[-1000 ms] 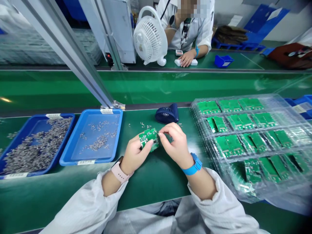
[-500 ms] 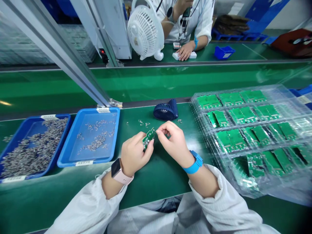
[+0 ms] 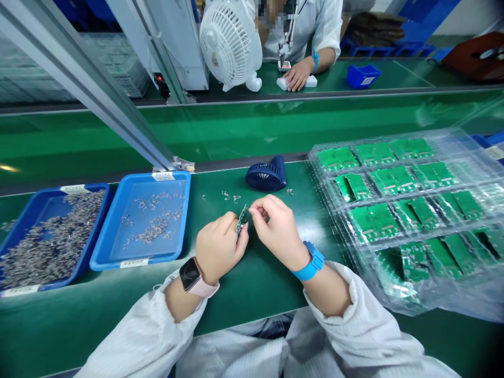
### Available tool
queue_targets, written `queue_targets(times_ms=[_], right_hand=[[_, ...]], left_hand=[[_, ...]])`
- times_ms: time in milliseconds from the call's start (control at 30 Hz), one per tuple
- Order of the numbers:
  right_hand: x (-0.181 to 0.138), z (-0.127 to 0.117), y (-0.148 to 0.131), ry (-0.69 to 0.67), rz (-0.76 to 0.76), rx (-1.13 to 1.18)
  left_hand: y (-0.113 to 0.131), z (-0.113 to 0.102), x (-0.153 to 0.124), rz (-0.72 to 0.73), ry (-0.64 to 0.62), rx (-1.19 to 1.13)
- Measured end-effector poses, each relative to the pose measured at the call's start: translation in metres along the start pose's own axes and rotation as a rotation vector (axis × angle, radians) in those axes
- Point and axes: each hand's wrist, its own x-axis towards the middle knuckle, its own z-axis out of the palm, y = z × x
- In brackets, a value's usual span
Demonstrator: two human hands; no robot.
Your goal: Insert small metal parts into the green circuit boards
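Observation:
My left hand (image 3: pixel 220 244) grips a small green circuit board (image 3: pixel 241 220) between thumb and fingers, tilted nearly edge-on to me. Close to the board's right edge, my right hand (image 3: pixel 275 226) is closed in a pinch; whatever lies between its fingertips is too small to make out. Beyond my hands, several tiny metal parts (image 3: pixel 236 199) are scattered on the green table (image 3: pixel 268 294). A shallow blue tray (image 3: pixel 102 252) to the left holds a thin spread of similar metal pieces (image 3: pixel 155 229).
A darker blue tray (image 3: pixel 100 210) at far left is heaped with metal parts. A navy handheld fan (image 3: pixel 265 176) lies ahead. Clear plastic trays (image 3: pixel 334 231) on the right carry green boards (image 3: pixel 374 218). Across the barrier, a co-worker's hand (image 3: pixel 299 73) rests near a white fan (image 3: pixel 230 44).
My left hand has turned the circuit board from a slanted face view to nearly edge-on. My right hand stays pinched beside it. The co-worker's tool has come down lower.

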Motion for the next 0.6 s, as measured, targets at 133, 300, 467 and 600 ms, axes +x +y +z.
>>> queue_targets(times_ms=[133,300,467,600], right_hand=[[0.000,0.004,0.002,-0.002,-0.014,-0.037],[0.001,0.006,0.004,-0.015,-0.005,-0.056],[0.002,0.009,0.004,-0.006,-0.010,-0.080],[0.002,0.011,0.006,0.001,0.013,-0.057]], left_hand=[[0.001,0.002,0.000,0.011,-0.021,0.081],[0.003,0.004,0.001,0.051,-0.018,0.101],[0.003,0.006,0.000,0.052,-0.009,0.123],[0.003,0.007,-0.001,0.038,-0.040,0.130]])
